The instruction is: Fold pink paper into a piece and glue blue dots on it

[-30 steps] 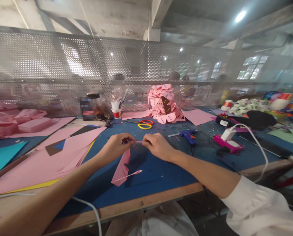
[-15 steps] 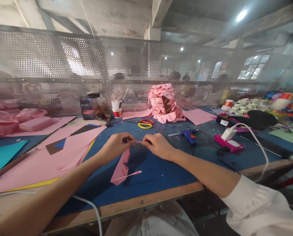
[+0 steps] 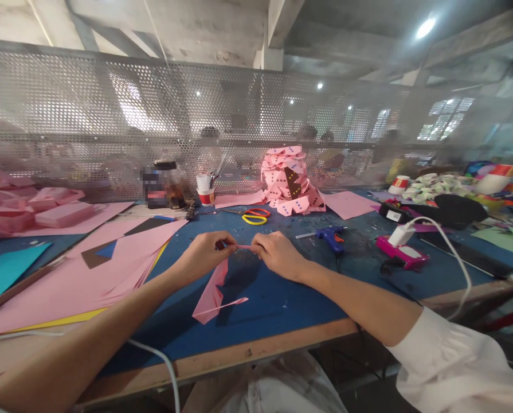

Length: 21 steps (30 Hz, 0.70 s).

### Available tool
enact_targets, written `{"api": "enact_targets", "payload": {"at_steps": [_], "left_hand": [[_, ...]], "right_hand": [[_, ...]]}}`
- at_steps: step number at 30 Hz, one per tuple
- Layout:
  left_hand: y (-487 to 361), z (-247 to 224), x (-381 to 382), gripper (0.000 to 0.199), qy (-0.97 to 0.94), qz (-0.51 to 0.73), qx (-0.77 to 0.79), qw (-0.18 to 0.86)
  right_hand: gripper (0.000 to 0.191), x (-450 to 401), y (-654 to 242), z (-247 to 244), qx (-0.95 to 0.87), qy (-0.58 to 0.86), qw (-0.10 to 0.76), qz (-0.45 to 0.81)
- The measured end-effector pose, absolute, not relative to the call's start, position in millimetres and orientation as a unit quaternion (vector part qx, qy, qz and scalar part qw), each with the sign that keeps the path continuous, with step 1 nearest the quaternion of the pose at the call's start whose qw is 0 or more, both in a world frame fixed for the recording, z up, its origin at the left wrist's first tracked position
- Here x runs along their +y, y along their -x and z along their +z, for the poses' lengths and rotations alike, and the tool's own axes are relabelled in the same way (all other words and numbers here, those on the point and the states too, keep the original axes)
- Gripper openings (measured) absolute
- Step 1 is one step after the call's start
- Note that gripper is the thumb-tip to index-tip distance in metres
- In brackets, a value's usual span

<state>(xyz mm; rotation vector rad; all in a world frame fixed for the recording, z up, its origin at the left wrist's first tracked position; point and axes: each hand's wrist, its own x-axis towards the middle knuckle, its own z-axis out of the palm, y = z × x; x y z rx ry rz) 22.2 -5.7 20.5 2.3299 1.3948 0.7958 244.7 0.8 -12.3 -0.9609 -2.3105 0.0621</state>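
Observation:
A folded pink paper strip (image 3: 214, 293) is held up over the blue tabletop (image 3: 265, 310). My left hand (image 3: 211, 250) pinches it between thumb and fingers, with most of the strip hanging below in bent sections and a thin end pointing right. My right hand (image 3: 275, 252) pinches the narrow end of the same strip, and a short stretch shows between the two hands. Beyond them lie scissors (image 3: 256, 217) with red and yellow handles. To the right of my right hand rests a blue glue gun (image 3: 331, 237).
Pink sheets (image 3: 88, 281) are stacked at left, near a turquoise sheet (image 3: 11, 269). A heap of dotted pink paper pieces (image 3: 290, 180) stands at the back beside a paper cup (image 3: 205, 197). At right are a magenta power strip (image 3: 402, 252) and a white cable (image 3: 462, 258).
My right hand has shifted slightly right, so a little more of the strip shows between my hands. My left hand has barely moved.

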Motion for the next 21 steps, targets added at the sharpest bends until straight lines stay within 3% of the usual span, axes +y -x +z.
{"api": "enact_targets", "payload": {"at_steps": [12,21], "left_hand": [[-20.5,19.6,-3.5,0.023,-0.814,0.282,0.488,0.139],[-21.5,19.3,-4.8,0.022,-0.815,0.277,0.485,0.15]], "right_hand": [[0.017,2.8,-246.2,-14.6,-0.876,0.361,0.31,0.077],[0.018,1.6,-245.7,-15.1,-0.883,0.363,0.296,-0.014]]}}
